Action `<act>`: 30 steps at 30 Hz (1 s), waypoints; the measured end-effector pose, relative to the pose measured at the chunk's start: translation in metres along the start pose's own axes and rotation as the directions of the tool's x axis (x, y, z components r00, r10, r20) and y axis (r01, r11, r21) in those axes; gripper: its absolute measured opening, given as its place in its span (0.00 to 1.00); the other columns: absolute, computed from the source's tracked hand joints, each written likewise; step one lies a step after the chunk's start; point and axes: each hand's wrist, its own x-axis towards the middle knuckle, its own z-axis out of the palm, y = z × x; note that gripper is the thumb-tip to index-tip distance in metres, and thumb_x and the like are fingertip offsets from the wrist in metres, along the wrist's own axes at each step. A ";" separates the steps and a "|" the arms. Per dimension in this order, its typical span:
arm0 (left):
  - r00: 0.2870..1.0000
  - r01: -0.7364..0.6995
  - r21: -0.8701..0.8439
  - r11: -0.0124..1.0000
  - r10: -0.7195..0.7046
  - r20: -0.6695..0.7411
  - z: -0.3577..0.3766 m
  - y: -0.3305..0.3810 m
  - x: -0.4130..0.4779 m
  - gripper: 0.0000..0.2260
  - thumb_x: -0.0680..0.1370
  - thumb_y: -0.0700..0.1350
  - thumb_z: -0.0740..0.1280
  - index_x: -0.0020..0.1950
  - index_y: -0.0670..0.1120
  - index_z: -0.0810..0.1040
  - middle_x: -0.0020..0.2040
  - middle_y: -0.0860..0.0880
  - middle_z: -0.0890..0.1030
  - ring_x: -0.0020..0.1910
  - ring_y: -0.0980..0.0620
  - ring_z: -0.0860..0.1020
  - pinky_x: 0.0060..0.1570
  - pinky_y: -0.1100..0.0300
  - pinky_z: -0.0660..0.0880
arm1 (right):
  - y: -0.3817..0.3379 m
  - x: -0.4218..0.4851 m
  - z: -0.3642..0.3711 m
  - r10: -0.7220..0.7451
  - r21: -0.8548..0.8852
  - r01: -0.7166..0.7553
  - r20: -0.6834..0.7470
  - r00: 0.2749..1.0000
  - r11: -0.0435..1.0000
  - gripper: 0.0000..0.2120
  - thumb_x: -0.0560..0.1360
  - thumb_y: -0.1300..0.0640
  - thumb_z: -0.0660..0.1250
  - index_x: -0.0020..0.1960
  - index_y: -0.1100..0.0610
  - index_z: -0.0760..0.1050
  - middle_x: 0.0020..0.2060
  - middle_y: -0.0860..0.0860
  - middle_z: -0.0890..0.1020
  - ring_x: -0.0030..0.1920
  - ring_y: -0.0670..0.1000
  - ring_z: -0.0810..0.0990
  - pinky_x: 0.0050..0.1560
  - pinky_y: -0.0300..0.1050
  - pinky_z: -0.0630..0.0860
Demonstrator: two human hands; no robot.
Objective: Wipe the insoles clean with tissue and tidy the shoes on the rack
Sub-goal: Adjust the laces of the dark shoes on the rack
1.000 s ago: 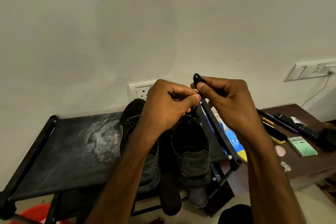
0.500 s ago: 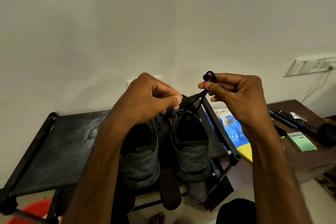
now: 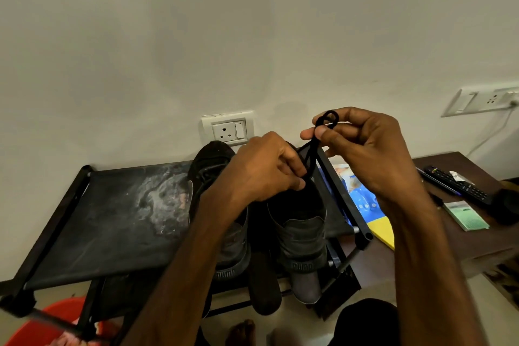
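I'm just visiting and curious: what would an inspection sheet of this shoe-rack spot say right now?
Surface: black rack shelf, pale stain beside the shoes.
Job's things: two dark shoes side by side on the shelf, heels toward the camera; tissue, nothing seen.
Clutter: remote, green packet and blue-yellow book on the side table.
Hands: right hand pinches a black lace loop; left hand pinches the same lace lower.
Cables: white cable hangs from the switchboard.
Surroundings: plain wall, socket behind the shoes, red bucket below.

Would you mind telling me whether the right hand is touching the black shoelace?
Touching. The head view shows the right hand pinching the black shoelace between thumb and forefinger.
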 end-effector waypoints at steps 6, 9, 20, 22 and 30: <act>0.974 -0.027 -0.013 1.000 0.023 -0.226 -0.020 -0.013 -0.002 0.05 0.75 0.53 0.75 0.44 0.52 0.86 0.37 0.57 0.85 0.36 0.61 0.83 0.45 0.60 0.80 | 0.006 0.002 0.000 0.004 0.053 -0.001 -0.056 0.998 0.999 0.07 0.77 0.64 0.72 0.54 0.59 0.83 0.44 0.52 0.88 0.46 0.50 0.87 0.44 0.42 0.82; 0.980 -0.038 0.024 0.999 0.042 -0.196 -0.013 -0.015 0.002 0.10 0.73 0.48 0.77 0.53 0.55 0.84 0.44 0.58 0.84 0.38 0.61 0.81 0.44 0.62 0.79 | 0.005 0.001 0.001 0.004 0.098 -0.006 0.020 1.000 0.995 0.07 0.77 0.62 0.72 0.55 0.59 0.83 0.46 0.53 0.88 0.48 0.50 0.87 0.45 0.42 0.82; 0.940 -0.197 -0.087 0.977 0.162 -0.299 -0.016 -0.017 0.004 0.03 0.76 0.43 0.75 0.49 0.49 0.88 0.40 0.56 0.86 0.39 0.61 0.84 0.44 0.66 0.80 | 0.020 -0.001 -0.014 0.149 -0.303 -0.062 0.272 0.951 0.951 0.19 0.71 0.62 0.78 0.60 0.50 0.83 0.51 0.44 0.86 0.52 0.45 0.85 0.58 0.45 0.82; 0.925 -0.241 -0.110 0.964 0.194 -0.328 -0.017 -0.016 0.005 0.04 0.76 0.43 0.75 0.50 0.50 0.87 0.44 0.57 0.86 0.45 0.61 0.84 0.51 0.62 0.81 | 0.025 0.000 -0.001 0.144 -0.340 -0.040 0.285 0.948 0.939 0.16 0.71 0.57 0.79 0.58 0.49 0.84 0.48 0.43 0.87 0.50 0.44 0.85 0.56 0.42 0.81; 0.949 -0.150 -0.059 0.987 0.126 -0.290 -0.031 -0.030 0.000 0.17 0.76 0.32 0.68 0.48 0.55 0.86 0.50 0.59 0.85 0.52 0.60 0.83 0.57 0.53 0.80 | 0.042 0.006 0.023 0.144 -0.455 -0.072 0.126 0.981 0.887 0.06 0.74 0.60 0.76 0.49 0.52 0.87 0.36 0.47 0.85 0.39 0.46 0.82 0.41 0.30 0.76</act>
